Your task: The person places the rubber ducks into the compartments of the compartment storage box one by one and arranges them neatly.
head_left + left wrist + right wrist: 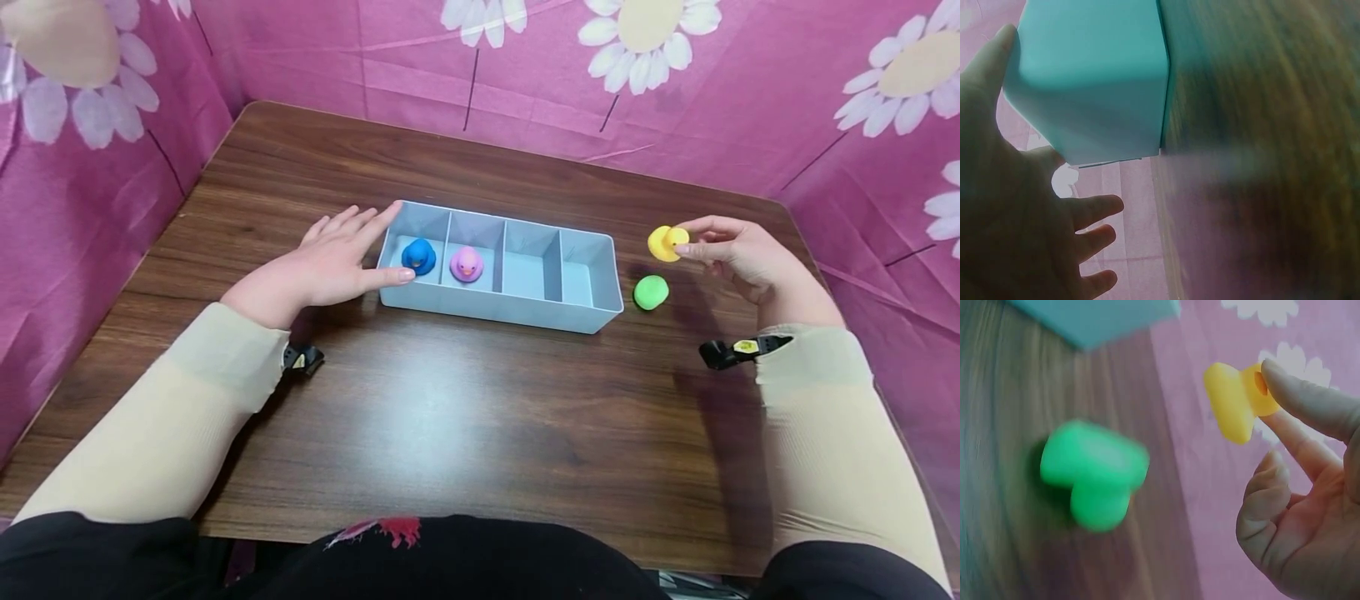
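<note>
My right hand (738, 254) pinches a yellow rubber duck (663, 243) by its head between thumb and forefinger, raised above the table; the right wrist view also shows the duck (1230, 403) in that pinch. Just below it on the table lies a green rubber duck (651, 292), beside the right end of a grey-blue four-compartment box (495, 310). My left hand (330, 262) spreads its straight fingers at the box's left end, thumb along the front rim and forefinger at the back corner. A blue duck (418, 257) sits in the leftmost compartment, a pink duck (467, 264) in the second.
The two right compartments (532, 271) of the box hold nothing. Brown wood-grain table (487, 417) lies under everything. Pink flowered cloth (540, 100) hangs behind the table and at both sides.
</note>
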Available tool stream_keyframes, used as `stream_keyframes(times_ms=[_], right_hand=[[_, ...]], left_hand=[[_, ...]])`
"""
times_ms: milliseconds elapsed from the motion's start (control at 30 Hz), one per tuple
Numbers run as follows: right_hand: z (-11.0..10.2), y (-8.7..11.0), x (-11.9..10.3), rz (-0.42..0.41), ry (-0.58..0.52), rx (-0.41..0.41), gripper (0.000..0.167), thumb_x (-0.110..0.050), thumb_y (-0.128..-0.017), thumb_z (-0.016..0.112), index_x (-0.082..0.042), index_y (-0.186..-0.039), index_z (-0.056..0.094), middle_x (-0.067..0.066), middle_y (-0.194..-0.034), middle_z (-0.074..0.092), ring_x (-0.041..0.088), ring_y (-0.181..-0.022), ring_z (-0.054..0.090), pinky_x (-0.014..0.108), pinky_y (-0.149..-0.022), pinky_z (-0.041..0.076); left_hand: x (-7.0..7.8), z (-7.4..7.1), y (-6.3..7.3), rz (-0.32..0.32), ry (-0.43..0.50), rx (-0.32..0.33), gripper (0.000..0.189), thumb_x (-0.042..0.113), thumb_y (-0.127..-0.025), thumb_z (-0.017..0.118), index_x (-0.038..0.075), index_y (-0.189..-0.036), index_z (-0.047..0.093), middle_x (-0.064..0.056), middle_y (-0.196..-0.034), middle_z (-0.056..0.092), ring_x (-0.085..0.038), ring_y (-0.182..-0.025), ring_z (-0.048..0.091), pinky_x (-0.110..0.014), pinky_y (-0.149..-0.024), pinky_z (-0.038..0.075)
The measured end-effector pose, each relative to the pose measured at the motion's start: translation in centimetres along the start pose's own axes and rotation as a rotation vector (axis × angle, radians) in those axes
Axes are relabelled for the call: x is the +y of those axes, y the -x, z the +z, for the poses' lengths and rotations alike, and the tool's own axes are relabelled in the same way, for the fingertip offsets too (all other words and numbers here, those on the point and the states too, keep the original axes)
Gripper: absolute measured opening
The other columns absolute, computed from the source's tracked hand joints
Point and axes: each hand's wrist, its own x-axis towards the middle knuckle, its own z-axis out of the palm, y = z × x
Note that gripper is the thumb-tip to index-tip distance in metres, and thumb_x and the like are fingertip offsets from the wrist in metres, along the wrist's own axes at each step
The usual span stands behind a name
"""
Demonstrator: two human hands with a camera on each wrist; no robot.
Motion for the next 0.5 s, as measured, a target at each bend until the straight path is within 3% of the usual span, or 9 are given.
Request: stream_keyframes(times_ms=[200,500], right_hand=[[3.1,0.3,-3.1,-0.078,0.100,-0.015,0.029,0.003,-0.087,0.072,-0.015,-0.109,0.077,-0.003,-0.078,0.064,0.011,-0.060,0.044,0.022,-0.049,0.036],[8.0,0.9,-6.0,-0.133,0.174,-0.098,0.028,0.000,-0.086,0.075,-0.013,-0.110,0.077,-0.001,-0.072,0.057,0.013,-0.060,0.041,0.023,-0.048,0.032]], left_hand=[[0.0,-0.1,0.0,-0.007,0.003,-0.011,0.096,0.078,-0.088,0.042,0.036,-0.158,-0.008,-0.019,-0.163,0.008,-0.036,-0.149,-0.003,-0.060,-0.113,-0.005],[-0.2,0.0,-0.2,-0.006,0.005,-0.009,0.096,0.079,-0.087,0.042,0.038,-0.157,-0.009,-0.018,-0.163,0.008,-0.035,-0.149,-0.004,-0.059,-0.114,-0.006]])
